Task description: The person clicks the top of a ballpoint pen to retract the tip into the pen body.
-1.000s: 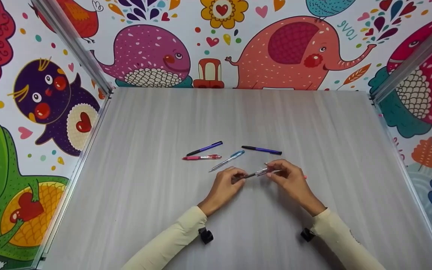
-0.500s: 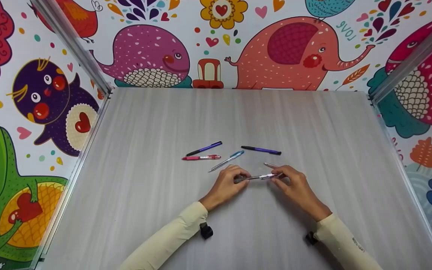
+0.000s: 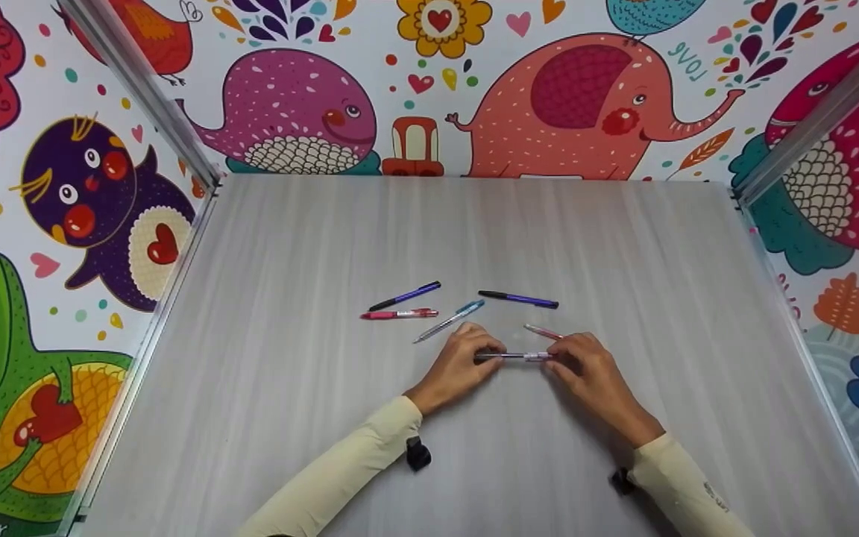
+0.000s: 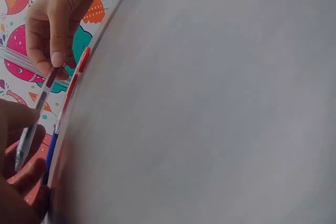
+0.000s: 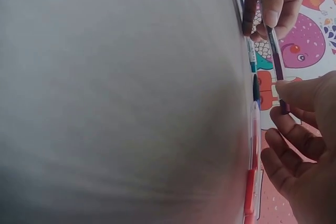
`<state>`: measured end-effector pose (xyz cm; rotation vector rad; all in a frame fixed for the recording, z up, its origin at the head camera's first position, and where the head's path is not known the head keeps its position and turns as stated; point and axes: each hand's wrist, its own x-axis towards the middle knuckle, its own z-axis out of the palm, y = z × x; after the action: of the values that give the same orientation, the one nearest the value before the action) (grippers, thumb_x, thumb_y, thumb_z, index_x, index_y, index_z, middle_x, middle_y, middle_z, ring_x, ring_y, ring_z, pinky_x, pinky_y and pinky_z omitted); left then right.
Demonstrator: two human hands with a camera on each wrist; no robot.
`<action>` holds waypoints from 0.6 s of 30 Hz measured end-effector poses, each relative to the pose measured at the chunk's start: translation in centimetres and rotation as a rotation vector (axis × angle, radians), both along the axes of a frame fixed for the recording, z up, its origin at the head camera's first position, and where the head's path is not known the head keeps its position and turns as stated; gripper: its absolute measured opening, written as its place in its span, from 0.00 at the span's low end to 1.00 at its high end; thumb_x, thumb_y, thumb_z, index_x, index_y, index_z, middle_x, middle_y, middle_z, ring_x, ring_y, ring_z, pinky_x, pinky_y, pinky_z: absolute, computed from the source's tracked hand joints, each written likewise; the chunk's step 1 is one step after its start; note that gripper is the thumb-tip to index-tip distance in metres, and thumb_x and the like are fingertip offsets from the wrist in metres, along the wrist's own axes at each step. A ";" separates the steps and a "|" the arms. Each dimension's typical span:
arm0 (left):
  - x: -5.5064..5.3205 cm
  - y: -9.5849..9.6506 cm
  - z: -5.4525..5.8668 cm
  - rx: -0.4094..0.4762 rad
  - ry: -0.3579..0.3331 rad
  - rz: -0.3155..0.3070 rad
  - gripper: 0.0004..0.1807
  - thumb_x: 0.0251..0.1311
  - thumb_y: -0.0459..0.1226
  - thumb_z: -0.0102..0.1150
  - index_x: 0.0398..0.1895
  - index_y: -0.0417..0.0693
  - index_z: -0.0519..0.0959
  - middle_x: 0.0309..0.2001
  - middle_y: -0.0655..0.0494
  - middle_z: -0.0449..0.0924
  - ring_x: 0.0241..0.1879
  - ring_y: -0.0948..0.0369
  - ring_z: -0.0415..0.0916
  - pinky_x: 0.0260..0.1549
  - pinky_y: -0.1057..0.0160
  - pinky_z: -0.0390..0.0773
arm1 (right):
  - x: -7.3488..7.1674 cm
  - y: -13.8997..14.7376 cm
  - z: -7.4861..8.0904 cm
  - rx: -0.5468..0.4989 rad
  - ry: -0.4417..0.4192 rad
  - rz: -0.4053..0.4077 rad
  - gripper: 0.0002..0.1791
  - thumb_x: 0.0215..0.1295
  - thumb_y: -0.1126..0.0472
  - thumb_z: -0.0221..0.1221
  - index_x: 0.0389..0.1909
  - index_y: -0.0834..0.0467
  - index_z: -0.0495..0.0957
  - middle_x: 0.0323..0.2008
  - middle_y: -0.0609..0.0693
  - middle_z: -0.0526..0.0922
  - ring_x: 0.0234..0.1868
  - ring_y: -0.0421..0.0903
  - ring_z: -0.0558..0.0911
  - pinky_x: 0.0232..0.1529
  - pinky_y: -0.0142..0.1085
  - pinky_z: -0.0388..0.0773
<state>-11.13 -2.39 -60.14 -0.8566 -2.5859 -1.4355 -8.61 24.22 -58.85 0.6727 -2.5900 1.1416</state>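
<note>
A slim pen (image 3: 515,356) with a clear barrel and a dark purple end is held level between the two hands, close over the table. My left hand (image 3: 463,367) pinches its left end; that hand also shows in the left wrist view, thumb and fingers on the clear barrel. My right hand (image 3: 599,380) pinches the purple end between thumb and fingertips, seen low in the right wrist view, where the pen's dark middle (image 5: 277,59) shows between the hands. Just beyond the right fingertips lies a red clear pen (image 3: 541,330), its right part hidden by the hand.
Beyond the hands, a blue-and-black pen (image 3: 405,296), a pink-red pen (image 3: 400,314), a light blue clear pen (image 3: 450,321) and another blue-and-black pen (image 3: 519,299) lie on the pale wood-grain table (image 3: 310,239). Walls with cartoon animals enclose its back and sides.
The pen held in both hands has turned from a slant to nearly level. My right hand has moved toward the body, uncovering part of the red pen; my left hand has shifted slightly right.
</note>
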 end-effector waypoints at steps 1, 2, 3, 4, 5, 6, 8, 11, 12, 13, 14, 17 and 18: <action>0.0 0.1 -0.1 -0.013 0.006 0.002 0.07 0.58 0.35 0.72 0.40 0.52 0.87 0.38 0.66 0.83 0.48 0.65 0.72 0.52 0.61 0.71 | 0.0 0.1 -0.1 0.011 0.001 -0.005 0.13 0.54 0.70 0.73 0.40 0.57 0.85 0.40 0.44 0.84 0.45 0.43 0.77 0.49 0.27 0.70; -0.1 0.1 -0.1 -0.026 0.010 0.003 0.07 0.59 0.36 0.72 0.40 0.53 0.87 0.38 0.66 0.83 0.48 0.65 0.72 0.52 0.61 0.71 | 0.0 0.1 -0.1 0.022 -0.003 -0.011 0.13 0.54 0.69 0.73 0.40 0.57 0.85 0.40 0.44 0.84 0.46 0.43 0.77 0.49 0.27 0.70; -0.1 0.2 -0.1 -0.040 0.018 0.003 0.07 0.59 0.37 0.72 0.40 0.53 0.87 0.38 0.67 0.83 0.49 0.65 0.72 0.53 0.60 0.70 | 0.1 0.2 -0.2 0.034 -0.003 -0.014 0.13 0.55 0.69 0.73 0.40 0.56 0.85 0.41 0.44 0.84 0.46 0.43 0.77 0.48 0.28 0.70; -0.1 0.2 -0.1 -0.057 0.026 0.003 0.07 0.59 0.37 0.71 0.40 0.54 0.87 0.38 0.67 0.83 0.49 0.66 0.72 0.53 0.59 0.69 | 0.1 0.3 -0.2 0.043 -0.006 -0.018 0.12 0.55 0.68 0.73 0.40 0.56 0.85 0.41 0.44 0.84 0.46 0.43 0.76 0.48 0.28 0.70; -0.1 0.3 -0.1 -0.072 0.033 0.002 0.07 0.60 0.38 0.71 0.40 0.55 0.87 0.38 0.67 0.83 0.50 0.66 0.72 0.53 0.58 0.69 | 0.1 0.4 -0.2 0.052 -0.003 -0.021 0.12 0.55 0.68 0.73 0.39 0.56 0.85 0.41 0.44 0.84 0.46 0.44 0.76 0.47 0.29 0.70; -0.1 0.3 -0.1 -0.084 0.041 0.002 0.06 0.60 0.39 0.71 0.41 0.55 0.87 0.39 0.68 0.83 0.50 0.66 0.71 0.53 0.58 0.68 | 0.1 0.4 -0.2 0.057 -0.010 -0.023 0.12 0.56 0.68 0.73 0.39 0.56 0.85 0.41 0.45 0.84 0.46 0.44 0.76 0.47 0.29 0.70; -0.2 0.4 -0.2 -0.108 0.058 0.002 0.06 0.60 0.40 0.71 0.41 0.56 0.87 0.39 0.68 0.84 0.50 0.66 0.71 0.53 0.57 0.67 | 0.2 0.5 -0.2 0.070 -0.018 -0.031 0.11 0.56 0.68 0.73 0.39 0.56 0.85 0.41 0.45 0.83 0.47 0.44 0.75 0.47 0.30 0.70; -0.4 0.7 -0.4 -0.145 0.082 0.006 0.06 0.61 0.41 0.70 0.41 0.57 0.87 0.40 0.68 0.84 0.51 0.65 0.71 0.54 0.58 0.66 | 0.2 0.6 -0.1 0.091 -0.046 -0.052 0.10 0.57 0.67 0.72 0.39 0.54 0.86 0.42 0.44 0.83 0.47 0.43 0.74 0.47 0.30 0.70; -0.5 0.7 -0.5 -0.157 0.091 0.007 0.06 0.61 0.41 0.70 0.41 0.57 0.87 0.40 0.68 0.84 0.51 0.65 0.71 0.54 0.58 0.66 | 0.2 0.6 -0.1 0.099 -0.059 -0.060 0.10 0.57 0.67 0.72 0.39 0.54 0.86 0.42 0.43 0.83 0.47 0.42 0.73 0.47 0.31 0.70; -0.6 0.8 -0.5 -0.170 0.097 0.008 0.06 0.61 0.42 0.70 0.40 0.57 0.87 0.40 0.68 0.84 0.51 0.65 0.71 0.53 0.58 0.66 | 0.2 0.6 -0.1 0.109 -0.068 -0.068 0.10 0.58 0.66 0.72 0.39 0.53 0.86 0.41 0.43 0.83 0.47 0.41 0.73 0.46 0.31 0.70; -0.6 0.9 -0.6 -0.180 0.103 0.008 0.06 0.61 0.42 0.70 0.40 0.57 0.87 0.40 0.68 0.84 0.51 0.65 0.71 0.53 0.58 0.66 | 0.2 0.6 -0.1 0.118 -0.073 -0.075 0.09 0.58 0.66 0.72 0.39 0.52 0.86 0.41 0.42 0.83 0.47 0.41 0.72 0.46 0.31 0.70; -0.8 1.1 -0.7 -0.204 0.130 0.006 0.05 0.62 0.42 0.69 0.40 0.57 0.87 0.41 0.68 0.83 0.52 0.65 0.70 0.52 0.58 0.65 | 0.2 0.7 -0.1 0.132 -0.079 -0.087 0.09 0.58 0.65 0.72 0.38 0.53 0.86 0.41 0.42 0.83 0.46 0.41 0.71 0.43 0.33 0.70; -0.8 1.1 -0.7 -0.210 0.139 0.006 0.05 0.62 0.42 0.69 0.40 0.57 0.87 0.41 0.67 0.83 0.52 0.64 0.70 0.51 0.58 0.65 | 0.2 0.7 -0.1 0.135 -0.076 -0.088 0.09 0.58 0.65 0.73 0.38 0.53 0.86 0.41 0.43 0.83 0.46 0.41 0.71 0.43 0.34 0.70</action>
<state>-11.94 -1.26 -60.86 -0.9347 -2.6618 -1.0732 -8.39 24.93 -58.93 0.5459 -2.7500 0.9916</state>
